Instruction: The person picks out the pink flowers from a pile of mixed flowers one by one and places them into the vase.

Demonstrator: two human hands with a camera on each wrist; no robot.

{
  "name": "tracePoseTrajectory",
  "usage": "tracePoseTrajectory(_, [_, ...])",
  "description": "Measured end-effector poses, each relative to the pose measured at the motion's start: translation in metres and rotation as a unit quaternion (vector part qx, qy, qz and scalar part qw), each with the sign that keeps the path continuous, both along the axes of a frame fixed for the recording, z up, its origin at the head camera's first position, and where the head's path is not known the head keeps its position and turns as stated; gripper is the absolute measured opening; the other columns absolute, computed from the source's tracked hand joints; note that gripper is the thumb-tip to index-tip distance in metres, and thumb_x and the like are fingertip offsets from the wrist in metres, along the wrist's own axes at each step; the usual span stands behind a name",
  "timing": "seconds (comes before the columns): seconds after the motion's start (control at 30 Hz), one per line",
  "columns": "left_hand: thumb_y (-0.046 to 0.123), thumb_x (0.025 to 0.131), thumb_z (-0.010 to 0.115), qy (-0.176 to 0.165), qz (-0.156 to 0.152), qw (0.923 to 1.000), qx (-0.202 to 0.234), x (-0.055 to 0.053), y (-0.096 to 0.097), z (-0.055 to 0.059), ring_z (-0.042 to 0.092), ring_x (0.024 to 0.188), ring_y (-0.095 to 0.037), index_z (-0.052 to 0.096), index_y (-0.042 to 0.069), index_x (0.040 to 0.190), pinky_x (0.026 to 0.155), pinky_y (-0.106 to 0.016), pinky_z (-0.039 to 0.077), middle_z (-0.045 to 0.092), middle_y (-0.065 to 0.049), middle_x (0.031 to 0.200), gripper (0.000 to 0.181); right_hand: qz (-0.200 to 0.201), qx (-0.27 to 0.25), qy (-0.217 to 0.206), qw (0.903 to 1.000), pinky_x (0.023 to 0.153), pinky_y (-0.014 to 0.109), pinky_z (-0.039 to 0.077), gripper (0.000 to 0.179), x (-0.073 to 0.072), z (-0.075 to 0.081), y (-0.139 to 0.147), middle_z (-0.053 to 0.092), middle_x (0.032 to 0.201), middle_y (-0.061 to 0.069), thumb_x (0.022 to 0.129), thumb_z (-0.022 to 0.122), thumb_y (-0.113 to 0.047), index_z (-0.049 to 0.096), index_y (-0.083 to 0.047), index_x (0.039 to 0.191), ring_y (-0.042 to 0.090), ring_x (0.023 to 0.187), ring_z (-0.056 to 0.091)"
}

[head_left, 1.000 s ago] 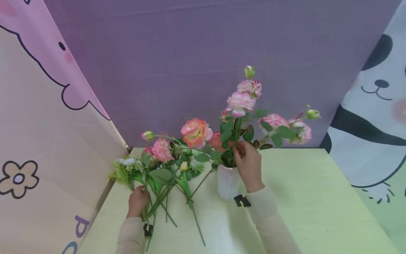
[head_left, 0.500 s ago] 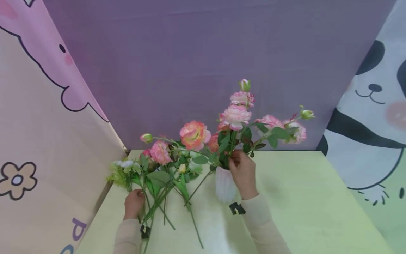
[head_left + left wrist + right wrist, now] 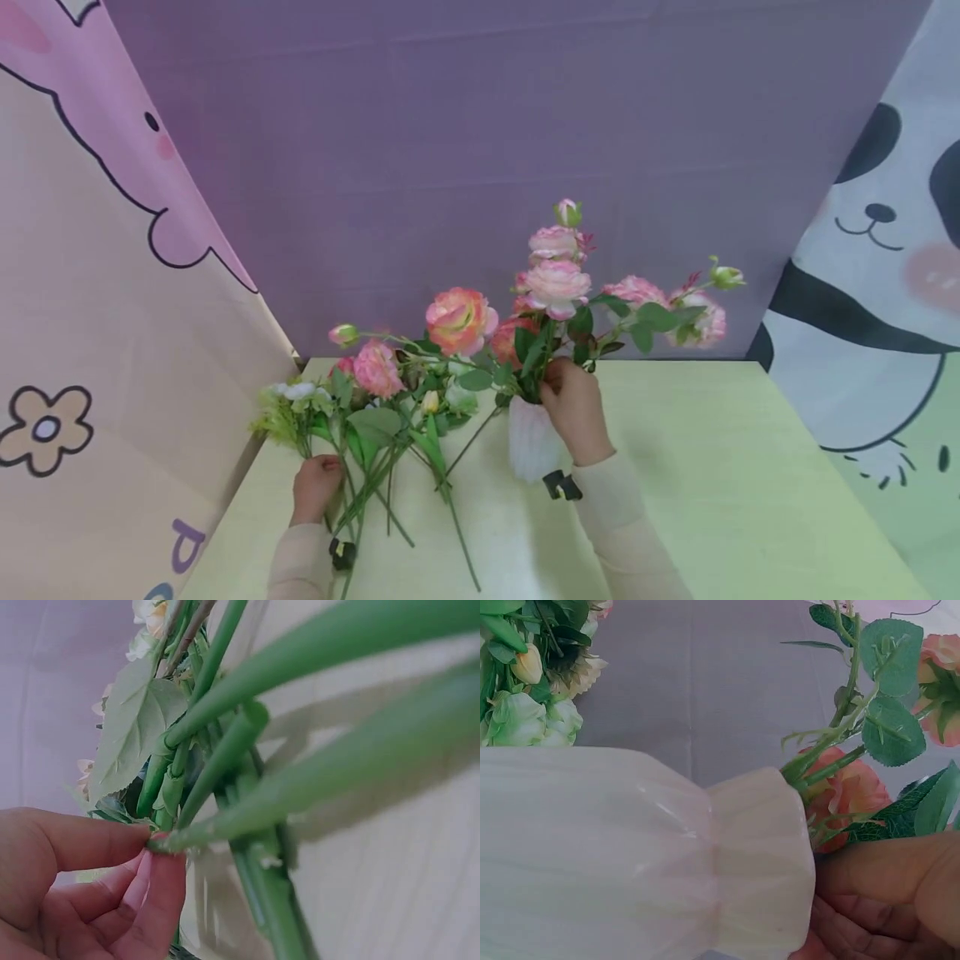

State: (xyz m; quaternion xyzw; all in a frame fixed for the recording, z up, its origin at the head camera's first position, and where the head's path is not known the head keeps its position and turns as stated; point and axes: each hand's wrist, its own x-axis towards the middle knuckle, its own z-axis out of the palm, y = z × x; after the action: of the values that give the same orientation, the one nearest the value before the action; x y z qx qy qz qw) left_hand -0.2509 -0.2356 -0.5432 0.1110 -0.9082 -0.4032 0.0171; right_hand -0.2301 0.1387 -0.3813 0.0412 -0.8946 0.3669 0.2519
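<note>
A white fluted vase (image 3: pixel 531 443) stands upright on the table, holding several flower stems. At its mouth my right hand (image 3: pixel 576 412) pinches the stem of a tall pink rose spray (image 3: pixel 557 287). In the right wrist view the curled fingers sit right at the ruffled rim (image 3: pixel 761 855), partly hidden by it. On the left, my left hand (image 3: pixel 317 490) is by the pile of loose artificial flowers (image 3: pixel 378 421). Its thumb and fingertips pinch a green stem (image 3: pixel 225 823) in the left wrist view, where other stems cross in front of a leaf (image 3: pixel 135 724).
Blooms in orange (image 3: pixel 459 321), pink and white lie at the pile's back, their stems (image 3: pixel 461 533) pointing towards the front edge. A pink spray (image 3: pixel 697 321) leans out of the vase to the right. A purple backdrop (image 3: pixel 480 167) closes off the table's rear.
The tall pink spray has sunk lower into the vase, and my right hand has come down with it. My left hand has shifted slightly left beside the pile. The head view has tilted a little.
</note>
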Motion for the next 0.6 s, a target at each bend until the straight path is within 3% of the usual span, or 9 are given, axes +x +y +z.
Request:
tracePoseTrajectory(0.13, [0.006, 0.087, 0.056, -0.018, 0.005, 0.9989, 0.043, 0.0019, 0.0002, 0.0009, 0.063, 0.071, -0.025, 0.06, -0.014, 0.106, 0.062, -0.033, 0.051, 0.067, -0.024, 0.091, 0.028, -0.004, -0.003, -0.001, 1.0, 0.064, 0.04, 0.055, 0.008, -0.0002, -0.0009, 0.0009, 0.069, 0.079, 0.015, 0.078, 0.065, 0.002, 0.066, 0.003, 0.086, 0.028, 0.071, 0.067])
tracePoseTrajectory(0.27, [0.004, 0.088, 0.056, -0.016, 0.008, 0.9966, 0.08, 0.0029, -0.0005, -0.0011, 0.058, 0.06, -0.013, 0.058, -0.016, 0.108, 0.056, -0.026, 0.049, 0.066, -0.022, 0.086, 0.028, -0.002, -0.024, 0.002, 0.9997, 0.067, 0.039, 0.056, 0.015, -0.0014, -0.0034, 0.003, 0.07, 0.084, 0.016, 0.078, 0.067, 0.0, 0.068, 0.003, 0.092, 0.027, 0.074, 0.068])
tracePoseTrajectory(0.43, [0.0, 0.087, 0.055, -0.007, 0.007, 0.9944, 0.105, 0.0028, 0.0008, -0.0028, 0.056, 0.057, -0.012, 0.056, -0.017, 0.108, 0.054, -0.026, 0.049, 0.064, -0.023, 0.087, 0.026, 0.006, -0.067, -0.001, 0.9978, 0.067, 0.039, 0.057, 0.023, 0.0005, -0.0061, 0.0081, 0.07, 0.09, 0.017, 0.078, 0.069, -0.002, 0.068, 0.003, 0.101, 0.027, 0.077, 0.068])
tracePoseTrajectory(0.6, [0.0, 0.088, 0.055, 0.008, 0.005, 0.996, 0.089, 0.0037, 0.0003, 0.0007, 0.059, 0.065, -0.018, 0.056, -0.016, 0.107, 0.057, -0.027, 0.051, 0.063, -0.025, 0.092, 0.026, 0.015, -0.133, 0.005, 0.991, 0.071, 0.035, 0.057, 0.026, 0.007, -0.0087, 0.0082, 0.07, 0.094, 0.018, 0.079, 0.07, -0.001, 0.067, 0.004, 0.104, 0.028, 0.082, 0.068])
